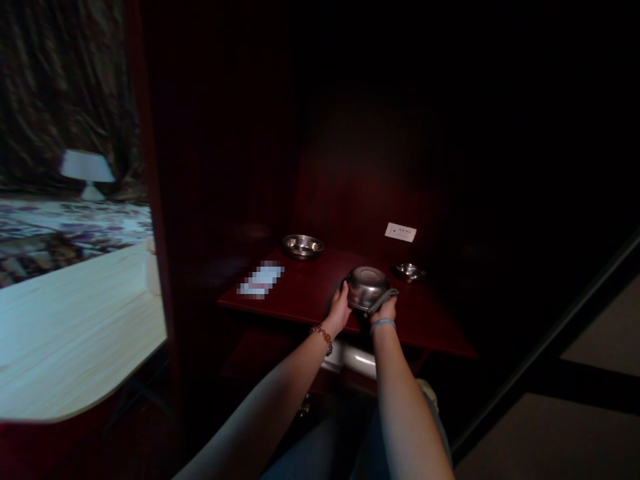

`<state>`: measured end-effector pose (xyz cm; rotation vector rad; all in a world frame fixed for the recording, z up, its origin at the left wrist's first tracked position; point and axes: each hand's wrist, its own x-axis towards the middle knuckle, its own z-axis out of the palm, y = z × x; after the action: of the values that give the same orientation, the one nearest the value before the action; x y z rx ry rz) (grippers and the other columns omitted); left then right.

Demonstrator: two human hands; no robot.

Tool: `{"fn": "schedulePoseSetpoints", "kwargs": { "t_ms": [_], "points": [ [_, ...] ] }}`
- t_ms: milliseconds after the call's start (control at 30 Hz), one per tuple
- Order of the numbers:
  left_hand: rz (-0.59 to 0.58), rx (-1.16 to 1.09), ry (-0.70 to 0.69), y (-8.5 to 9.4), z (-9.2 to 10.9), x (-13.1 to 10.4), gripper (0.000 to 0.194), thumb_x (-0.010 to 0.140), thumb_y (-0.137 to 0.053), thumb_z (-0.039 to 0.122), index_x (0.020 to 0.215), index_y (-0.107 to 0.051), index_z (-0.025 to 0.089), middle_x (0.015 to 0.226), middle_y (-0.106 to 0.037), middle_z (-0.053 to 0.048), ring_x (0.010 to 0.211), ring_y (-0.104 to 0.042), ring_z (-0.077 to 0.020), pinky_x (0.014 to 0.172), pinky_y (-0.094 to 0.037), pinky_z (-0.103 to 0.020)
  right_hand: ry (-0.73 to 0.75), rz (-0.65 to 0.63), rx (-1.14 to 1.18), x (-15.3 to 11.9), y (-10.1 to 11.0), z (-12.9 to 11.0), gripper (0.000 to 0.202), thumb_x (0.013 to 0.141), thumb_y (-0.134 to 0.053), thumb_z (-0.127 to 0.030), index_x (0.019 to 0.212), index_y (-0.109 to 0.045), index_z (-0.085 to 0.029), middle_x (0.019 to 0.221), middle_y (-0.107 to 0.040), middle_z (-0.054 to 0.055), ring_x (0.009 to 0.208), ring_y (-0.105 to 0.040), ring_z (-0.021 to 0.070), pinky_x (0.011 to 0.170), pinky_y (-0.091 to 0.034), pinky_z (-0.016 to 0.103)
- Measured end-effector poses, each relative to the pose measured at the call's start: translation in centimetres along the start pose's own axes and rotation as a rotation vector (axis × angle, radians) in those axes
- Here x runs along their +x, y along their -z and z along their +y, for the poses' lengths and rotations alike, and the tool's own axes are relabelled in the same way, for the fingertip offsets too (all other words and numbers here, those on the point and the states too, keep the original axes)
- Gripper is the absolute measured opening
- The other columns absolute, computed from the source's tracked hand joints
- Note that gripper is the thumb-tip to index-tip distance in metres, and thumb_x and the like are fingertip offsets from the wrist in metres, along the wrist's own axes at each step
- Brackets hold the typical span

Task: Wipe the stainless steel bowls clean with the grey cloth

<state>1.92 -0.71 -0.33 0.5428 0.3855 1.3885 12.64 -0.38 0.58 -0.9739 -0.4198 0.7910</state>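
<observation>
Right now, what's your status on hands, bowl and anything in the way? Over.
Left hand gripping steel bowl. Right hand pressing grey cloth against it. Bowl base-up. Wider dish and smaller dish beyond, apart from it.

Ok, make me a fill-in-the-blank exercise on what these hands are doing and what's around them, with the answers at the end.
1. The left hand and right hand hold a metal bowl turned upside ____.
2. The grey cloth is in the person's ____ hand.
3. The beaded bracelet is on the person's ____ wrist.
4. Not counting the held one, the number of other bowls on the dark red tabletop is ____.

Missing words: down; right; left; two.
</observation>
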Motion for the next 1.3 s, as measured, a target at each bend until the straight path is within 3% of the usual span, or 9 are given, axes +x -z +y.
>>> {"fn": "schedulePoseSetpoints", "kwargs": {
  "t_ms": [233,467,700,900,1033,1300],
  "points": [
    [0.07,0.014,-0.08,0.4,-0.5,0.8,0.026,0.093,-0.051,0.037,0.107,-0.063,0.019,0.121,-0.067,-0.012,0.114,-0.062,-0.0207,0.103,-0.044,-0.037,-0.084,0.144,0.019,0.7,0.1,-1.1,0.048,0.088,-0.045,-0.052,0.108,-0.063,-0.013,0.089,-0.072,0.007,0.085,-0.07,0.0181,0.076,-0.058,0.033],
    [0.139,0.021,-0.124,0.5,-0.6,1.2,0.026,0.092,-0.054,0.037,0.104,-0.066,0.017,0.123,-0.066,-0.012,0.115,-0.061,-0.0224,0.105,-0.042,-0.037,-0.086,0.163,0.023,0.3,0.5,-3.0,0.046,0.081,-0.061,-0.046,0.105,-0.066,-0.008,0.088,-0.073,0.01,0.086,-0.069,0.0209,0.077,-0.059,0.034],
    [0.089,-0.028,-0.1,0.3,-0.5,1.0,0.026,0.093,-0.051,0.033,0.104,-0.067,0.015,0.124,-0.066,-0.013,0.117,-0.06,-0.0215,0.107,-0.041,-0.037,-0.081,0.176,0.014,-0.4,0.9,-3.5,0.047,0.084,-0.055,-0.047,0.11,-0.064,-0.01,0.092,-0.073,0.009,0.086,-0.07,0.0203,0.076,-0.059,0.036],
    [-0.009,-0.026,0.031,0.6,0.2,0.4,0.03,0.092,-0.051,0.035,0.11,-0.064,0.014,0.114,-0.07,-0.013,0.11,-0.065,-0.0232,0.101,-0.046,-0.04,-0.061,0.275,0.051,-1.1,0.6,-3.8,0.045,0.087,-0.046,-0.045,0.114,-0.061,-0.012,0.097,-0.072,0.009,0.09,-0.07,0.0195,0.075,-0.059,0.033],
    [-0.057,0.01,0.096,0.7,0.3,0.2,0.033,0.094,-0.047,0.038,0.104,-0.066,0.013,0.11,-0.071,-0.015,0.107,-0.066,-0.0228,0.099,-0.048,-0.039,-0.047,0.287,0.068,-1.5,0.4,-3.7,0.05,0.087,-0.045,-0.047,0.118,-0.059,-0.01,0.106,-0.07,0.012,0.096,-0.069,0.0204,0.075,-0.06,0.033],
    [-0.027,0.021,0.017,0.8,-0.7,0.6,0.024,0.09,-0.057,0.035,0.109,-0.063,0.022,0.119,-0.068,-0.01,0.11,-0.064,-0.021,0.1,-0.046,-0.039,-0.06,0.237,0.077,-1.3,0.2,-3.0,0.053,0.088,-0.042,-0.049,0.121,-0.059,-0.011,0.107,-0.071,0.01,0.096,-0.069,0.0188,0.076,-0.059,0.033]
  ]
}}
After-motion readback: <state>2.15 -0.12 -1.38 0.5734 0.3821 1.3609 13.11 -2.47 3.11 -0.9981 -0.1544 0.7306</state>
